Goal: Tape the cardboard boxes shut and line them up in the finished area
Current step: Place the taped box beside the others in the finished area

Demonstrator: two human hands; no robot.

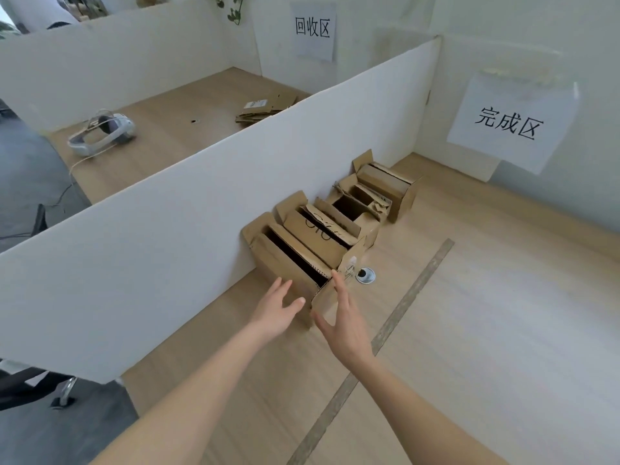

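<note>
A white headset [102, 133] with a trailing cord lies on the far-left section of the wooden counter [503, 297]. To its right, flattened cardboard pieces [265, 109] lie near the white divider panel [188, 209]. A paper sign [313, 31] with printed characters hangs on the back wall above that section.

The divider panel runs diagonally from lower left to upper right. A row of four cardboard boxes [335, 223] stands against its right face, each touching or just beside the next. All four show top flaps standing up and dark interiors visible.

The nearest cardboard box [288, 263] is at the front end of the row. The left hand [276, 305] rests against its front-left face, fingers straight and spread, grip not closed on anything. The right hand [344, 317] is at the box's front-right corner, fingers straight and spread, thumb extended toward the left hand; whether the palm touches the cardboard cannot be determined.

A round metal cable grommet [365, 275] sits in the counter just right of the nearest box. A strip of tape [385, 333] runs diagonally across the counter, right of the row. A second paper sign [510, 124] hangs on the right wall.
</note>
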